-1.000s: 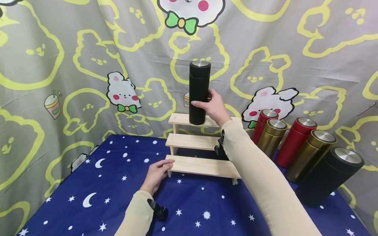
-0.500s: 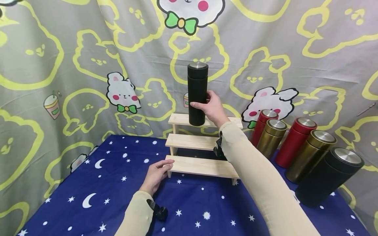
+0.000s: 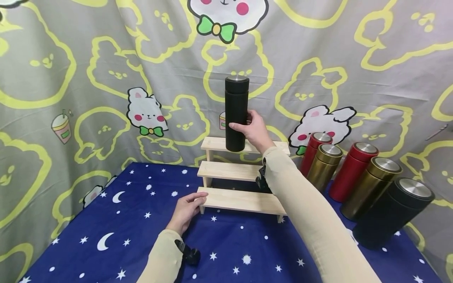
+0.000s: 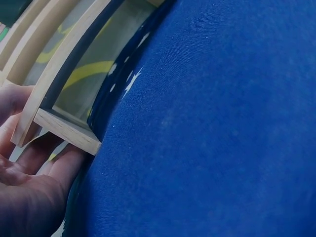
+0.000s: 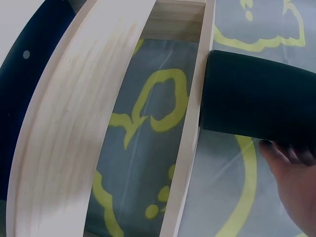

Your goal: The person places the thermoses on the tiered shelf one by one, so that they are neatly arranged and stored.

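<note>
A tall black thermos (image 3: 236, 114) with a steel-topped lid stands upright at the top step of a three-tier wooden display stand (image 3: 244, 199). My right hand (image 3: 255, 130) grips its lower half from the right, thumb across the front. In the right wrist view, the base of the thermos (image 5: 256, 96) meets the top board, and my right hand (image 5: 296, 185) is partly cut off. My left hand (image 3: 186, 210) holds the left end of the lowest step. In the left wrist view, the thumb of my left hand (image 4: 34, 187) lies on the board and the fingers are beneath it.
At the right stand several more thermoses: a small red one (image 3: 315, 153), a small gold one (image 3: 323, 167), a larger red one (image 3: 354, 171), a larger gold one (image 3: 371, 188) and a wide black one (image 3: 393, 214). Behind the blue star-patterned tablecloth (image 3: 141, 236) hangs a patterned curtain (image 3: 177, 67).
The black thermos, in my right hand, has shifted slightly left and toward the front edge of the top step, then stayed nearly still. My left hand has kept its hold on the stand.
</note>
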Action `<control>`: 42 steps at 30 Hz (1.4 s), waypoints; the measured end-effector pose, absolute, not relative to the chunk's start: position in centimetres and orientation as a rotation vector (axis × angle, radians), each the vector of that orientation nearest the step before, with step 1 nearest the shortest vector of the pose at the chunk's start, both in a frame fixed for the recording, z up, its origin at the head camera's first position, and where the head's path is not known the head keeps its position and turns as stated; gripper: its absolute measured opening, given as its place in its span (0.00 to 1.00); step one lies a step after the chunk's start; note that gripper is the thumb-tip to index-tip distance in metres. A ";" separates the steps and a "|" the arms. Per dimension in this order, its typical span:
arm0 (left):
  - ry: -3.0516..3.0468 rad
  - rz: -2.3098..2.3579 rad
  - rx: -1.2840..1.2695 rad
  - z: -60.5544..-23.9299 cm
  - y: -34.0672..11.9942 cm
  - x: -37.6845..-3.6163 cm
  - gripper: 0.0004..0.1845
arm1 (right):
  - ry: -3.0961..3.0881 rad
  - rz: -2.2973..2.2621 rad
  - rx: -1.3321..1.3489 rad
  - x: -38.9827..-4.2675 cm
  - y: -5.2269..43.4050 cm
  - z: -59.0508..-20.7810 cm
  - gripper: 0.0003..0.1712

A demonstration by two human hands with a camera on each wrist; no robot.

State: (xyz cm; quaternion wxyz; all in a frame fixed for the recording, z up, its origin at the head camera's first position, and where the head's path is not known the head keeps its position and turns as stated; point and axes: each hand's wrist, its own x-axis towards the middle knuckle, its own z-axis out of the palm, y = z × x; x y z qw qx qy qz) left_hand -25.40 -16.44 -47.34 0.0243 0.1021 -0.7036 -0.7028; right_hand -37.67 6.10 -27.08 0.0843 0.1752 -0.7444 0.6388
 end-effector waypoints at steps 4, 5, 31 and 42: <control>-2.177 -2.177 0.316 -47.4 -16.5 -25.4 0.12 | -2.223 1.925 0.506 -37.5 6.3 -27.3 0.41; -2.173 -2.182 0.317 -47.4 -16.5 -25.4 0.12 | -2.222 1.931 0.505 -37.5 6.3 -27.4 0.41; -2.156 -2.199 0.343 -47.5 -16.5 -25.6 0.12 | -2.334 1.811 0.464 -34.8 10.8 -29.9 0.47; -2.140 -2.213 0.337 -47.3 -16.5 -25.5 0.12 | -2.307 1.822 0.508 -32.8 12.8 -30.9 0.44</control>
